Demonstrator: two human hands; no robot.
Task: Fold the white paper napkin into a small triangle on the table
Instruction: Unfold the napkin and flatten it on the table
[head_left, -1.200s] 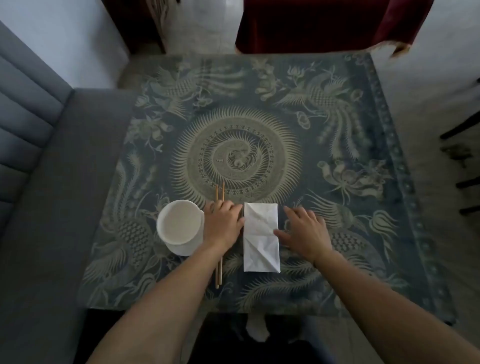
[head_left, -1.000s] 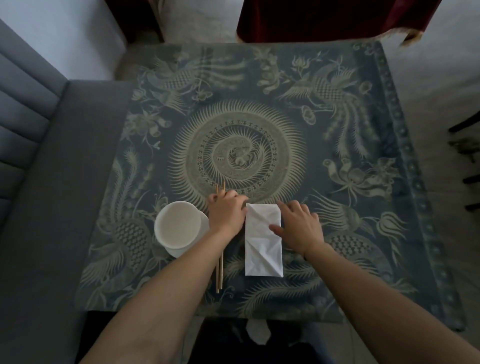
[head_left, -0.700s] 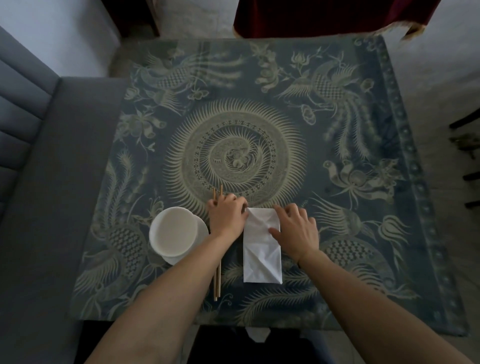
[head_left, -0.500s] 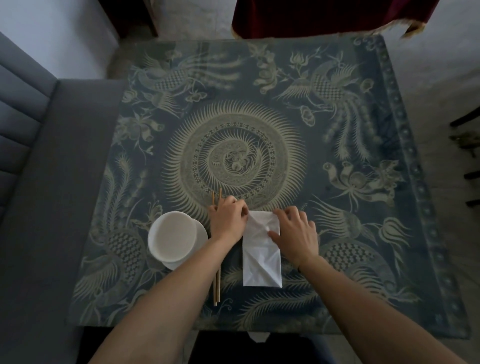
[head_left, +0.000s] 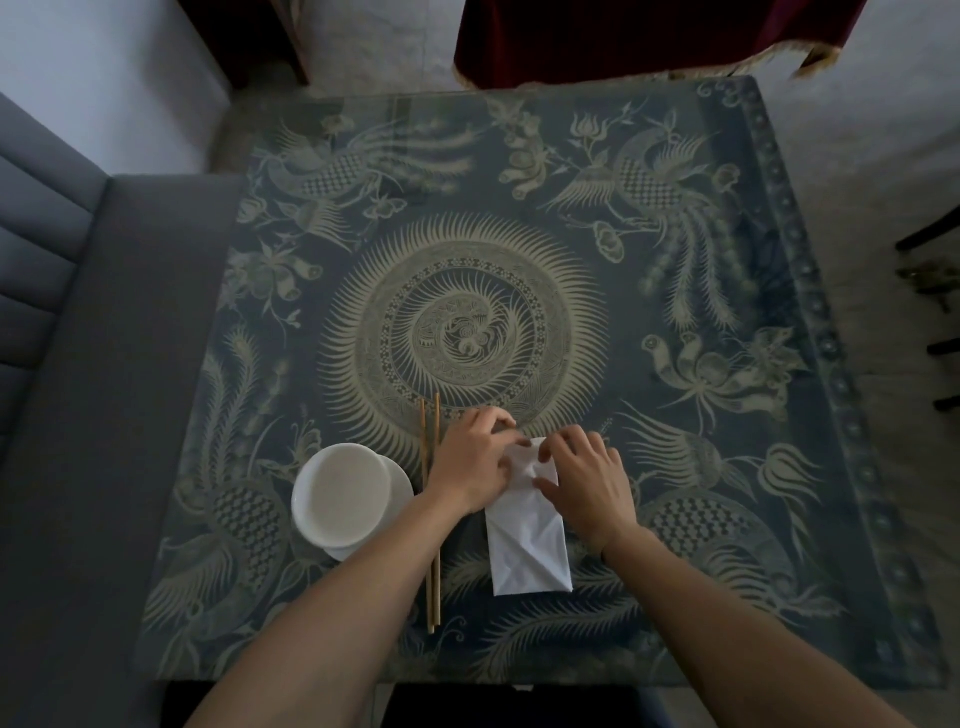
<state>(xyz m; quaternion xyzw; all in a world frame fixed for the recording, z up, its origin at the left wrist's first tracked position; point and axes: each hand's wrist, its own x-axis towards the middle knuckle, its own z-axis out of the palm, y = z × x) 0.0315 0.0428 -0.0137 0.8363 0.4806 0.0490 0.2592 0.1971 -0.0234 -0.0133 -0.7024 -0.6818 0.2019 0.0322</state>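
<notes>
white paper napkin (head_left: 527, 540), folded to a long creased strip, lying flat near the tabletop (head_left: 727, 519) front edge. left hand (head_left: 470, 460) and right hand (head_left: 584, 480) pinching its crumpled far end. smooth round white bowl (head_left: 340, 493) and wooden chopsticks (head_left: 431, 571) just left; patterned cloth open beyond.

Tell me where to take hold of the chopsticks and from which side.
Pinch the chopsticks at their near ends, coming from the table's near edge. The pair lies flat, running near to far; the left hand overlaps its middle and the bowl crowds its left.
</notes>
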